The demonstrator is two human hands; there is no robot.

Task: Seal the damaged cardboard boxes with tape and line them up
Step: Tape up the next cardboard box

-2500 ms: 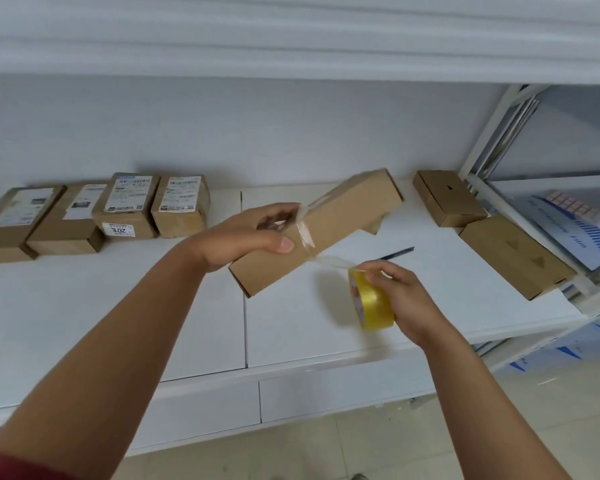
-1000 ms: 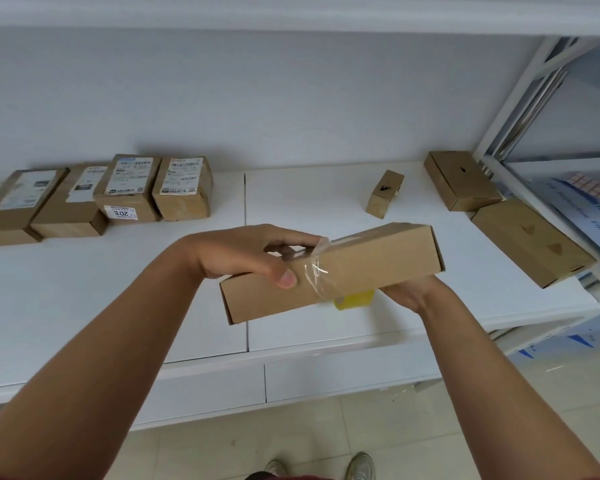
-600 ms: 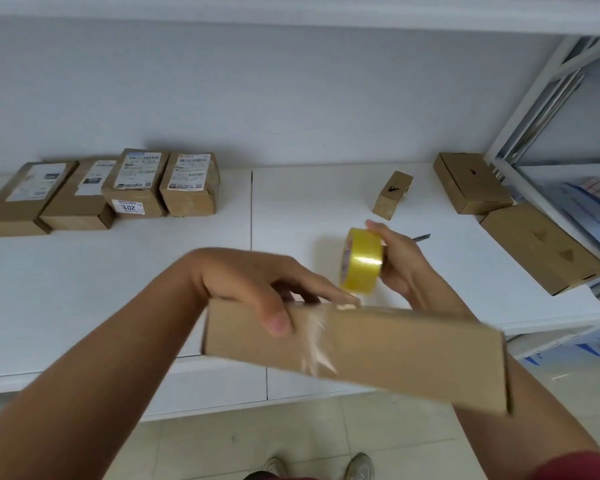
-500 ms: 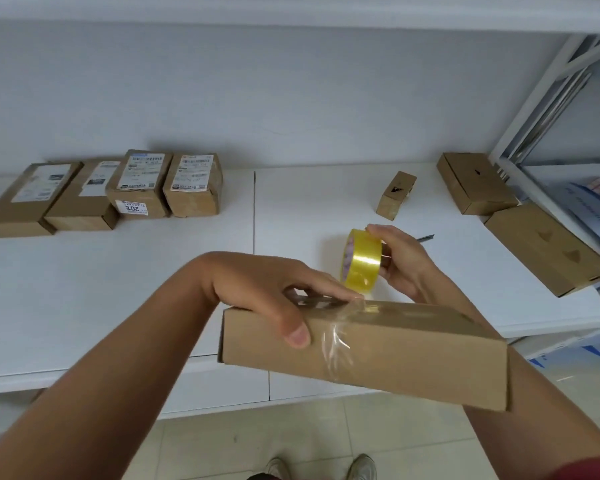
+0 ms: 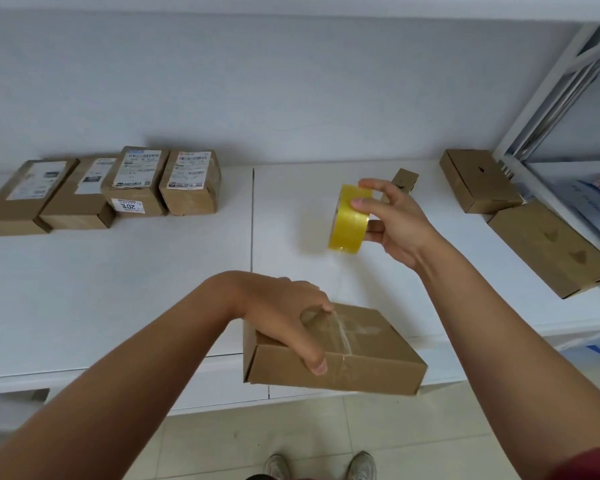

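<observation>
The left hand (image 5: 284, 317) holds a flat cardboard box (image 5: 357, 355) just past the near edge of the white table (image 5: 153, 271), above the floor. Its grip is closed on the box: the thumb curls down the near side face and the fingers lie across the top. A band of clear tape (image 5: 343, 336) crosses the top of the box and wraps over its near edge, right beside the thumb.

Beyond the box and above the table, the right hand (image 5: 395, 226) holds a yellow tape roll (image 5: 349, 220) on edge, with the fingers closed over its outer band and the thumb at its side. A thin, clear strip runs from the roll down towards the box.

Far left of the box, four labelled boxes (image 5: 191, 183) stand in a row against the wall. Right of the roll lie two plain boxes (image 5: 478, 180), and a small box (image 5: 404, 178) shows just behind the right hand.
</observation>
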